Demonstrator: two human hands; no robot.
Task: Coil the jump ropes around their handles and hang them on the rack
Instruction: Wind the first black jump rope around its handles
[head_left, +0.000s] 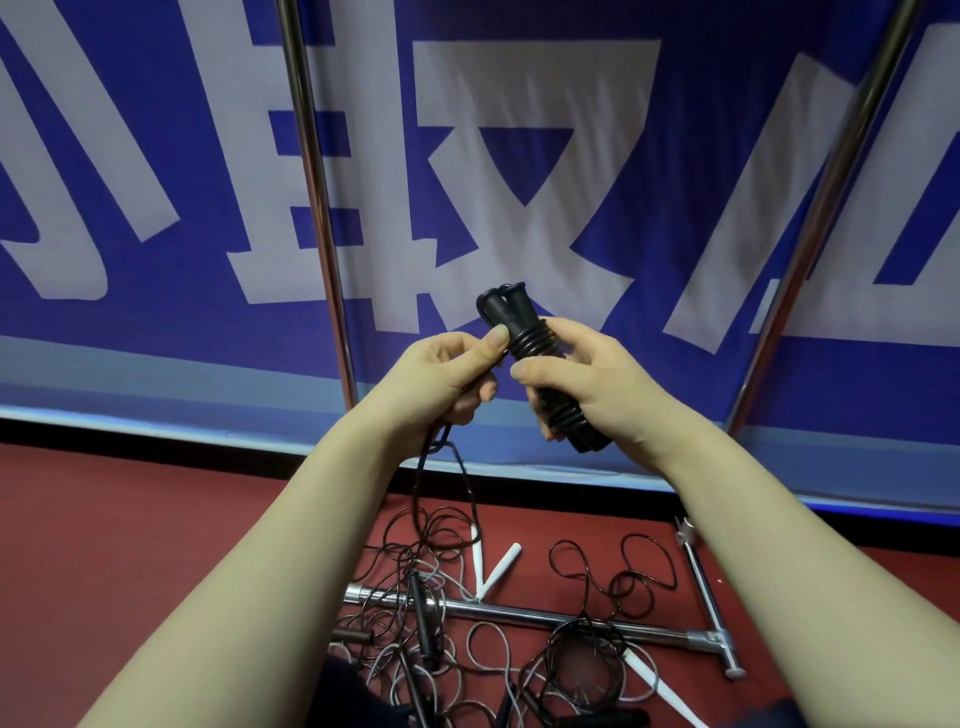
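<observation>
My right hand (587, 382) grips a pair of black jump-rope handles (511, 314) held together, with black rope wound in tight coils (535, 345) around them. My left hand (449, 371) pinches the rope just left of the coils; its loose black tail (423, 478) hangs from that hand to the floor. The metal rack shows as two upright poles (317, 208) (826, 208) and a base bar (545, 621) on the floor.
A tangle of black and grey ropes (415, 639) lies on the red floor over the rack's base bar, with white handles (496, 569) (660, 686) and black handles (423, 618) among them. A blue banner (519, 156) with large white characters hangs behind the poles.
</observation>
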